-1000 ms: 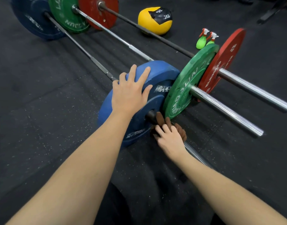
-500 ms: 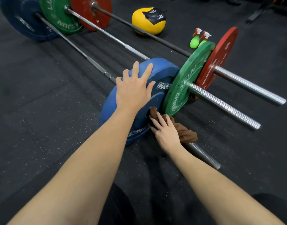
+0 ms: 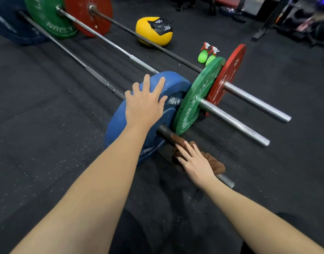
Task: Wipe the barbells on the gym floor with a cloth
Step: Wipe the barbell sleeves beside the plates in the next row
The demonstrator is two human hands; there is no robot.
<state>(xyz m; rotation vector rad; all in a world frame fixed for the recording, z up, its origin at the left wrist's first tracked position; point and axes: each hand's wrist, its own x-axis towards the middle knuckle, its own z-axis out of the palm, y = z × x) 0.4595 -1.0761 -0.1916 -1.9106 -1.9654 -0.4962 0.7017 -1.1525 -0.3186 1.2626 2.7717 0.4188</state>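
Three barbells lie side by side on the black gym floor. The nearest carries a blue plate (image 3: 174,85), the middle one a green plate (image 3: 197,94), the far one a red plate (image 3: 229,74). My left hand (image 3: 144,103) rests flat on top of the blue plate with fingers spread. My right hand (image 3: 194,160) presses a brown cloth (image 3: 215,163) onto the nearest barbell's sleeve (image 3: 226,180), fingers straight over the cloth. A dark stretch of sleeve (image 3: 164,130) shows between the cloth and the blue plate.
Two green spray bottles (image 3: 206,54) stand behind the green plate. A yellow and black medicine ball (image 3: 153,32) lies beyond the bars. The far ends carry blue, green (image 3: 47,17) and red (image 3: 89,15) plates. Rack legs (image 3: 267,21) stand at the back right.
My right hand has slid the brown cloth outward along the nearest sleeve, away from the blue plate, baring dark sleeve beside the plate. My left hand stays on the blue plate.
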